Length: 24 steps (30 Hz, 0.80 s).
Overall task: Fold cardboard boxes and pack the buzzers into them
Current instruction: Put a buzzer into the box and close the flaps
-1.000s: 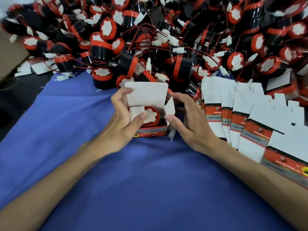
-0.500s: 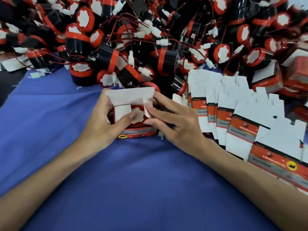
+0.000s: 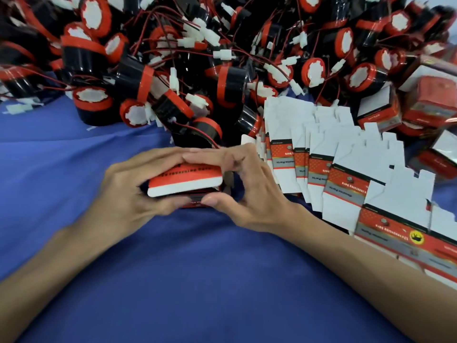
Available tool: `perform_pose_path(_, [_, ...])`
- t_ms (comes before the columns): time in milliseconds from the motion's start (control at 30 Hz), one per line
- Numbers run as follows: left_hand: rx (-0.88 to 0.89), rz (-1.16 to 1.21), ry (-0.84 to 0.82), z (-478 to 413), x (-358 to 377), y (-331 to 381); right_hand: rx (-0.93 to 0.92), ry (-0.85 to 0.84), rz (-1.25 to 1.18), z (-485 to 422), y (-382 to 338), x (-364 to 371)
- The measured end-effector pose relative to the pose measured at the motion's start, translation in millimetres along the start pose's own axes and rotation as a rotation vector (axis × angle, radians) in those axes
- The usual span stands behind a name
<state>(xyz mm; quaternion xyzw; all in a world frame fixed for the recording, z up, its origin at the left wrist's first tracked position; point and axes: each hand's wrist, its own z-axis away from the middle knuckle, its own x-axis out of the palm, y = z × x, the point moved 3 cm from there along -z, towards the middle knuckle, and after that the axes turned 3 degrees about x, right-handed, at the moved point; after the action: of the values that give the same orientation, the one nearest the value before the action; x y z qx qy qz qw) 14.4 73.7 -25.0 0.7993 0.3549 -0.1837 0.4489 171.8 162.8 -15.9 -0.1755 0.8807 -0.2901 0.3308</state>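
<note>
A small red and white cardboard box (image 3: pixel 188 182) sits on the blue cloth (image 3: pixel 197 280) between both hands, its top lid folded down over the opening. My left hand (image 3: pixel 128 194) grips the box from the left, fingers over the lid and thumb at the front. My right hand (image 3: pixel 249 191) grips it from the right, fingers on the lid, thumb against the front face. The buzzer inside is hidden. A big heap of black and red buzzers (image 3: pixel 197 58) with white connectors fills the far side. Flat box blanks (image 3: pixel 333 154) lie fanned out on the right.
Several finished red boxes (image 3: pixel 420 102) are stacked at the far right behind the blanks. The nearest buzzers (image 3: pixel 195 134) lie just beyond my fingertips. Blue cloth stretches across the near half.
The box's side flaps were tucked in and the white lid, upright before, has been folded down over the buzzer. Both hands moved on top of the box.
</note>
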Motion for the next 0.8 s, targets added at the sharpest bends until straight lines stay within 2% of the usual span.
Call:
perform_pose_path(100, [0.022, -0.043, -0.058, 2, 1, -1, 0.049, -0.023, 0.061, -1, 2, 1])
perform_pose_path(267, [-0.022, -0.132, -0.034, 2, 1, 0, -0.029, -0.040, 0.184, 0, 5, 3])
perform_pose_path(433, [0.074, -0.180, -0.057, 0, -5, -2, -0.057, -0.067, 0.189, -2, 6, 3])
perform_pose_path(633, [0.204, -0.208, 0.040, -1, -7, -2, -0.050, -0.031, 0.166, -2, 8, 2])
perform_pose_path(800, [0.305, -0.282, -0.028, 2, -10, -3, -0.102, -0.040, 0.162, 0, 9, 3])
